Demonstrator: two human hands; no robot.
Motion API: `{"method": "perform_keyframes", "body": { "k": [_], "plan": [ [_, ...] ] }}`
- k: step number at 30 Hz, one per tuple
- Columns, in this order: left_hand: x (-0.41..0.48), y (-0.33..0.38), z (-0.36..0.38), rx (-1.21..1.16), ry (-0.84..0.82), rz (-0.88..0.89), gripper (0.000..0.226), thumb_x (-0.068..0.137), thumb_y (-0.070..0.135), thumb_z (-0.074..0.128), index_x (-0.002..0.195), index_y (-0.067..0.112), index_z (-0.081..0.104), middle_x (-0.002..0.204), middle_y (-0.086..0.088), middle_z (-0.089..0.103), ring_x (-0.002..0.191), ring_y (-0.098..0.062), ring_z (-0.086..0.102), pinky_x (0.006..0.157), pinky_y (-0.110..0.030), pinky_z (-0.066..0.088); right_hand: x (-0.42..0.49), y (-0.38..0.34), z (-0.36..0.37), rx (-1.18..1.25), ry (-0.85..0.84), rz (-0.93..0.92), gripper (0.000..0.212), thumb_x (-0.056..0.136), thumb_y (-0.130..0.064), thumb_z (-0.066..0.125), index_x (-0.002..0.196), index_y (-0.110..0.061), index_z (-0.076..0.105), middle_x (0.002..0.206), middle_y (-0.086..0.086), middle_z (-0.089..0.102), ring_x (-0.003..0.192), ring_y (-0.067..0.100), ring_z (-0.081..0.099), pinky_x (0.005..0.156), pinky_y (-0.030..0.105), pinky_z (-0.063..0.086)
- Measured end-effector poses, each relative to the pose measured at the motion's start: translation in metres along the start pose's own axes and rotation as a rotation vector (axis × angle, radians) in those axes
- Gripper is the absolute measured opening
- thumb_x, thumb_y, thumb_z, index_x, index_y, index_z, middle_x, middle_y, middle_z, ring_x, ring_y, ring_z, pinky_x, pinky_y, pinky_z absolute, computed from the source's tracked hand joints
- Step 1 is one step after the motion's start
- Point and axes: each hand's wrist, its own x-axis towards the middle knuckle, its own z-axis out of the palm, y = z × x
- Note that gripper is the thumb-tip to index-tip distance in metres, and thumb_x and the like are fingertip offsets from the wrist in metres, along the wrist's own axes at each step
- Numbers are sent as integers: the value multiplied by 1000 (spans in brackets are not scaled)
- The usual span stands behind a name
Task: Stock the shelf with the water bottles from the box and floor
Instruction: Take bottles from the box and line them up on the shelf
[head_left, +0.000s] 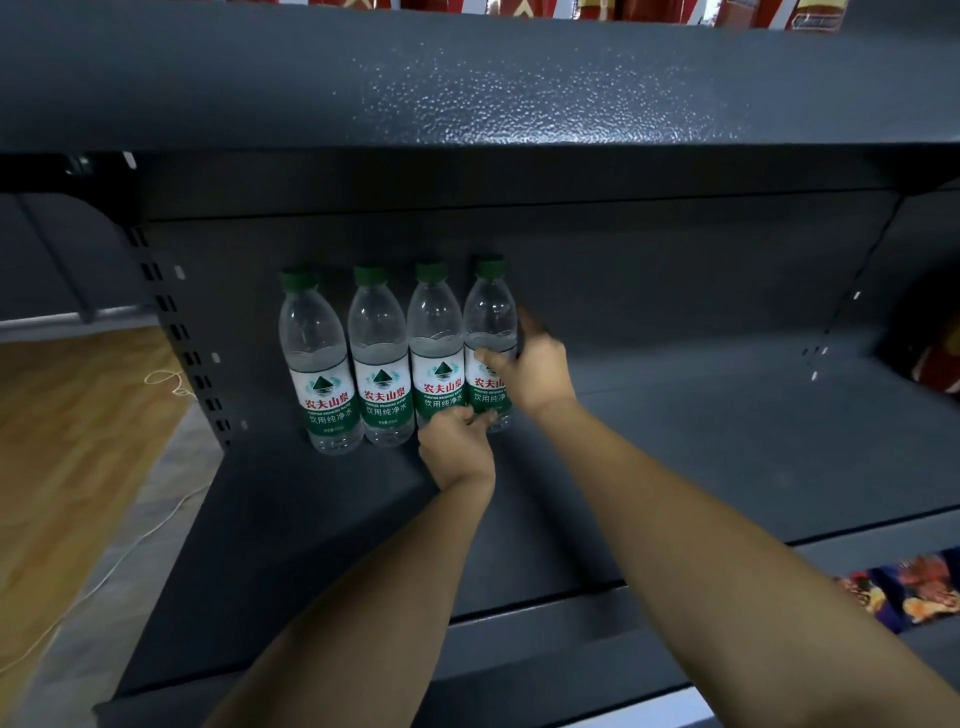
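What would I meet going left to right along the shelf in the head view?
Perforated upright → first bottle → second bottle → third bottle → fourth bottle, in the right hand grip → bare shelf → slotted right upright.

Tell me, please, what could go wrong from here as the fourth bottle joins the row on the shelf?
1. The rightmost clear plastic green-capped water bottle, held by the right hand and the left hand, stands close against the third bottle; a nudge could topple the upright row.
2. The left hand's grip sits low at the base; pulling it away may drag that bottle forward on the dark grey metal shelf.
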Motion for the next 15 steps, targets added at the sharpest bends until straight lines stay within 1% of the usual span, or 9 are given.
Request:
{"method": "perform_keyframes", "body": {
  "k": [2,4,6,7,9,11,13,15],
  "plan": [
    [0,0,1,0,6,1,20,78,23,79,84,4,76,83,-12,74,80,-28,67,73,-25,46,0,1,0,5,0,6,69,82,-25,77,142,-16,44,108,10,67,87,20,63,73,20,46],
    [-2,1,1,-1,9,12,18,79,21,78,83,4,75,84,-12,74,81,-29,68,75,-29,50,-2,-2,-1,-4,1,11,70,83,-26,76,143,-15,43,105,10,67,87,21,63,72,20,45],
    [-3,0,-1,1,-9,15,15,80,19,77,89,6,76,89,-11,75,87,-29,68,79,-32,52,-4,-5,-2,10,-13,35,69,83,-26,76,142,-15,43,102,11,69,87,22,63,72,22,47],
    [-4,-1,-2,3,-22,19,15,80,17,76,91,6,76,91,-11,75,89,-29,68,81,-33,53,-5,-6,-3,27,-28,53,66,83,-26,76,140,-15,45,103,10,69,90,22,65,74,23,48],
    [-6,-2,-7,6,-55,63,14,80,17,75,92,9,75,91,-9,75,90,-28,69,82,-38,55,-9,-6,-6,75,-64,112,58,85,-24,74,136,-16,49,110,5,69,101,20,64,80,23,48],
    [-8,-2,-13,18,-101,108,17,80,20,75,95,13,74,92,-5,75,91,-25,69,83,-40,55,-20,-5,-11,125,-89,181,49,88,-25,69,134,-15,53,119,2,67,113,19,61,88,22,45],
    [-12,1,-21,48,-145,125,21,81,23,75,99,13,73,96,-3,75,94,-21,68,87,-36,53,-39,-2,-17,143,-101,253,51,91,-29,66,136,-11,50,124,0,61,117,15,56,91,19,39],
    [-17,3,-30,97,-177,175,17,83,24,73,97,14,73,95,-1,75,94,-19,69,85,-34,53,-59,3,-23,112,-112,306,57,91,-34,66,138,-6,47,129,4,57,118,17,53,96,23,40]
  ]
}}
